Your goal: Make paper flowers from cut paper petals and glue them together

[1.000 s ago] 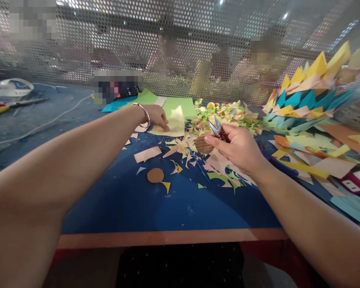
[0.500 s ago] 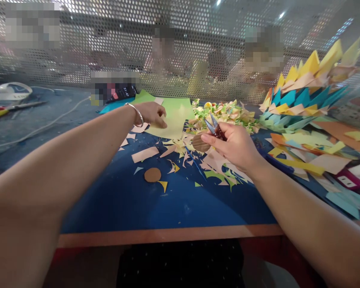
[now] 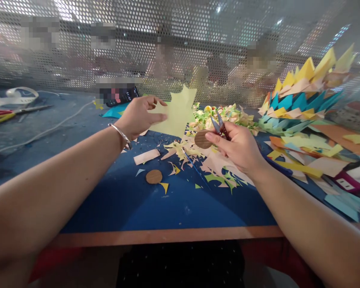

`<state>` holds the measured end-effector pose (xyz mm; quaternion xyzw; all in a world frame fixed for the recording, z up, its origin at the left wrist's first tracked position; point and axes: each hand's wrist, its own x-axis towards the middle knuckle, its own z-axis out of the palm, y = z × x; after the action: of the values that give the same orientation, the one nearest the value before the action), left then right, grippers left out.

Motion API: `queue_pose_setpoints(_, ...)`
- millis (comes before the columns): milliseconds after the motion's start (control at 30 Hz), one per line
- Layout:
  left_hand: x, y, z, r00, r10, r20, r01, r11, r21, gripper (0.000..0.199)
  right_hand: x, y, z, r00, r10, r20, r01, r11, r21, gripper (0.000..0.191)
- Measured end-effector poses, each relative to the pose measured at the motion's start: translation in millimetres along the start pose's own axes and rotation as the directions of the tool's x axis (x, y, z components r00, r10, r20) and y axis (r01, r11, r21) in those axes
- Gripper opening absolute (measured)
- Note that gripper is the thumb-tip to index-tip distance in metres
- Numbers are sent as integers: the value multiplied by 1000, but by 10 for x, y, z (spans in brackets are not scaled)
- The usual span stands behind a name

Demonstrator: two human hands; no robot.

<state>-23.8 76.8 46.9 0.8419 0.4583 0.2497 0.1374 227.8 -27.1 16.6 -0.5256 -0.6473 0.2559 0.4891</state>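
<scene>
Pinched by its left edge, a pale yellow-green sheet of paper (image 3: 180,112) hangs from my left hand (image 3: 139,118), which wears a silver bangle. The sheet's upper edge is cut into scalloped points. My right hand (image 3: 241,150) is closed around small snips (image 3: 218,127), their blades apart and pointing up. Its thumb also presses a round brown cardboard disc (image 3: 201,140). A second brown disc (image 3: 154,177) lies on the blue tabletop, beside a small yellow scrap (image 3: 165,187). Below the held disc, paper offcuts and a thin blue stick (image 3: 196,166) lie together.
Behind the hands is a heap of small cut paper pieces (image 3: 228,114). A layered paper model (image 3: 303,100) stands at right, near loose strips (image 3: 303,158) and a power strip (image 3: 345,182). A phone (image 3: 120,97), a white cable (image 3: 45,129) and yellow-handled scissors (image 3: 6,116) are at left.
My left hand has moved left and towards me, lifting the pale sheet off the table. My right hand has shifted slightly, still holding the snips and disc.
</scene>
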Motion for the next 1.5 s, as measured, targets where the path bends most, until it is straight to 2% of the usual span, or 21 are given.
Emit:
queue_pose_setpoints(33,-20,13,-19,992,18,-128,-19,1000,-10,49,0,-1,-5,1000,2,3,-2,1000,5,29)
queue_pose_setpoints(67,-41,28,-35,978,36,-204,-37,999,0,44,1,-3,-10,1000,3,6,-3,1000,7,30)
queue_pose_setpoints(167,-106,86,-69,962,75,-262,-57,996,75,33,2,-7,-27,1000,-21,5,21,1000,-12,28)
queue_pose_setpoints(267,-154,148,-77,964,241,-114,-212,952,223,33,1,-16,-32,999,-50,-9,50,998,-46,25)
queue_pose_setpoints(400,-164,214,-42,924,369,-105,-312,882,355,30,-9,-29,-3,999,-50,-19,50,999,-4,28)
queue_pose_setpoints(533,-164,271,-23,911,406,-72,-337,833,439,26,-22,-20,13,996,-88,-28,89,995,43,27)
queue_pose_setpoints(700,-187,311,-70,922,386,-15,-328,805,495,19,-31,-6,-24,973,-152,-176,163,985,50,23)
queue_pose_setpoints(767,-195,327,-87,929,370,24,-332,801,498,17,-37,-11,-30,968,-164,-189,182,980,81,22)
queue_pose_setpoints(900,-206,371,-88,924,369,103,-369,787,495,14,-62,-36,1,990,-132,-45,138,979,150,22)
queue_pose_setpoints(1000,-214,403,-59,916,382,125,-392,780,488,15,-76,-49,45,993,-82,88,68,986,152,26)
queue_pose_setpoints(1100,-227,432,-21,897,425,125,-432,776,459,20,-78,-56,90,988,-34,151,14,991,134,31)
queue_pose_setpoints(1233,-271,463,9,873,484,58,-475,818,324,24,-78,-64,126,992,-11,125,-6,991,131,29)
queue_pose_setpoints(1267,-283,468,11,871,491,-4,-473,842,262,25,-78,-64,128,994,-16,104,0,989,146,27)
queue_pose_setpoints(1333,-300,476,13,868,448,-214,-440,894,86,30,-74,-61,125,998,-31,51,21,981,193,24)
queue_pose_setpoints(1400,-299,485,20,851,281,-443,-392,902,-181,41,-65,-57,115,999,-46,-12,48,967,251,22)
queue_pose_setpoints(1433,-295,494,28,848,155,-507,-360,871,-335,45,-60,-57,110,998,-49,-44,59,957,283,21)
queue_pose_setpoints(1467,-291,507,42,868,22,-496,-301,817,-491,46,-53,-59,105,996,-45,-75,67,946,316,21)
queue_pose_setpoints(1500,-291,526,64,898,-100,-428,-218,743,-632,42,-47,-63,102,994,-38,-105,72,935,348,22)
